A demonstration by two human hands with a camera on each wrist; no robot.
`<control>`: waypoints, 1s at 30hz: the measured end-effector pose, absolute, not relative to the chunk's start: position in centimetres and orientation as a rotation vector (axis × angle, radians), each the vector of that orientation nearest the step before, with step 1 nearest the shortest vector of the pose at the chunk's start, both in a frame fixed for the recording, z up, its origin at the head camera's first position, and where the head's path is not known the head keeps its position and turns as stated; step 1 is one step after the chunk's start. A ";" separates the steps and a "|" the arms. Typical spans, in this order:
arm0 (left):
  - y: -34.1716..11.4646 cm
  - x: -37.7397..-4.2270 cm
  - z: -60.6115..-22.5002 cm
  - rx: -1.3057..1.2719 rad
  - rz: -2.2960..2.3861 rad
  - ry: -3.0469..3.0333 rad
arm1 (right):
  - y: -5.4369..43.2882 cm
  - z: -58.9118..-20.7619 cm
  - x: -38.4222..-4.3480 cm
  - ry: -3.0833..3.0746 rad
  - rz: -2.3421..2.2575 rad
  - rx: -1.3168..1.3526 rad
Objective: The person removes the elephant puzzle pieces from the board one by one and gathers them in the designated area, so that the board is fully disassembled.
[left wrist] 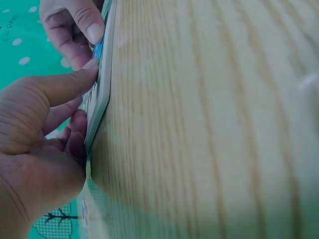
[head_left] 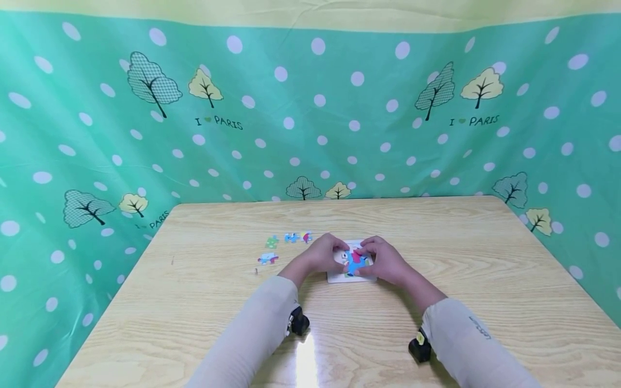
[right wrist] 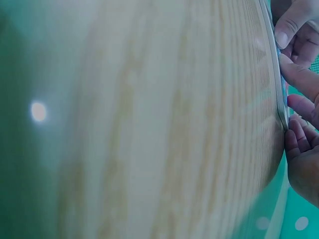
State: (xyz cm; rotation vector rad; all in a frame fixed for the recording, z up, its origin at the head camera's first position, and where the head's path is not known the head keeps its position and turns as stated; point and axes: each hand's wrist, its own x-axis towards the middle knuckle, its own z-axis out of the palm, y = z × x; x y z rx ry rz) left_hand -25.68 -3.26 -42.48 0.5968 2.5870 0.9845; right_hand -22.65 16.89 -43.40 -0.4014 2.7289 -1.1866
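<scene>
A small jigsaw puzzle in a white tray [head_left: 335, 278] lies on the table, showing a picture in blue, red and white [head_left: 356, 260]. From its left side my left hand [head_left: 327, 253] reaches over it, thumb and bent fingers gripping at the picture pieces. Opposite, my right hand [head_left: 385, 263] holds the right part of the picture between thumb and curled fingers. In the left wrist view the left thumb [left wrist: 70, 87] lies along the tray's top, close to the right thumb [left wrist: 88, 22]. The hands hide parts of the tray.
Left of the tray lie several loose puzzle pieces: a green one [head_left: 271, 242], a blue one [head_left: 291, 237], a multicoloured one [head_left: 306, 236] and a blue-and-purple one [head_left: 268, 258]. A green dotted curtain [head_left: 320, 129] hangs behind the wooden table [head_left: 194, 323].
</scene>
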 end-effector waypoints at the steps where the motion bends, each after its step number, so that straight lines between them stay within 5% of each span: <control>1: -3.2 -25.7 -42.5 0.600 1.002 2.580 | 16.9 -43.4 -22.7 2.729 -1.189 -0.399; 30: -4.2 -25.2 -43.1 0.487 1.517 2.381 | 16.9 -43.4 -22.6 2.746 -1.163 -0.398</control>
